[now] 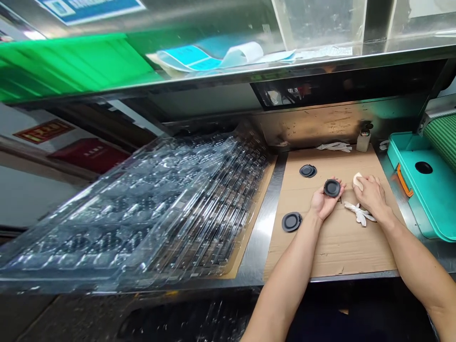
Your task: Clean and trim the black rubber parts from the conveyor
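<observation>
In my left hand [323, 201] lies a black round cap-like part [332, 188], held palm up with the fingers around its edge. My right hand [372, 193] is closed on a small cream-white pad [358, 181], just right of the black part and apart from it. Two more dark round parts rest on the cardboard sheet [331, 251]: one near the top, a dark disc [308, 171], and one lower left, a dark disc [291, 222]. A white glove [359, 213] lies on the cardboard below my right hand.
Stacked clear plastic trays [149, 204] fill the left of the bench. At right stand a teal bin [423, 199] and a green conveyor belt [443, 137]. A small bottle [364, 140] and another white glove [335, 147] lie along the back. A metal shelf [231, 71] overhangs.
</observation>
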Motion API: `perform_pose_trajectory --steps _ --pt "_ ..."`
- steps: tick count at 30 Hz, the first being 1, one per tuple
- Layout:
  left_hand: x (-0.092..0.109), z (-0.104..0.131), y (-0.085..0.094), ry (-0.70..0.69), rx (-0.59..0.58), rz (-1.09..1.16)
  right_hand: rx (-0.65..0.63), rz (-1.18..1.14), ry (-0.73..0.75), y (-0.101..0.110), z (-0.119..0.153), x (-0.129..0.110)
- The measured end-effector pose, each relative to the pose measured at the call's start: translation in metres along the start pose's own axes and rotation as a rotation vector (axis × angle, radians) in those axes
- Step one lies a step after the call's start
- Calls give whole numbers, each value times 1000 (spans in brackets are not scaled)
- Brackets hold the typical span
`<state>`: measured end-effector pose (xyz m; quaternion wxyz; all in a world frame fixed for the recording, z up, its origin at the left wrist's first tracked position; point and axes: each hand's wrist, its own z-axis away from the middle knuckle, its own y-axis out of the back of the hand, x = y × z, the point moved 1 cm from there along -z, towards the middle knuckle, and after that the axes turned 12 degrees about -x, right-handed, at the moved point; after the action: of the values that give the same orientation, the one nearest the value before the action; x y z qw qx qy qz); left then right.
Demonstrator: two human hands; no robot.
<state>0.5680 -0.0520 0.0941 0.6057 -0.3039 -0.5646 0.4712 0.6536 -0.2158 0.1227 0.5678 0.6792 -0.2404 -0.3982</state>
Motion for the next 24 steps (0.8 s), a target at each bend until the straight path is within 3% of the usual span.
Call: perform_pose_trajectory --steps 5,10,12,15,18,24 --pt "8 6 -3 -33 -61 78 68 -10 104 13 13 -16" --pt "18 16 -11 -43 -106 52 -375 -78 324 13 22 -20" --pt "19 17 -14 -42 -83 38 -427 -122 399 10 20 -19" --pt "20 17 -15 -16 -68 56 -257 -261 456 12 14 -21" --pt "19 16 -16 48 -51 57 -52 -352 393 16 9 -23" --pt "13 21 -18 199 -56 48 76 -442 325 13 5 -23"
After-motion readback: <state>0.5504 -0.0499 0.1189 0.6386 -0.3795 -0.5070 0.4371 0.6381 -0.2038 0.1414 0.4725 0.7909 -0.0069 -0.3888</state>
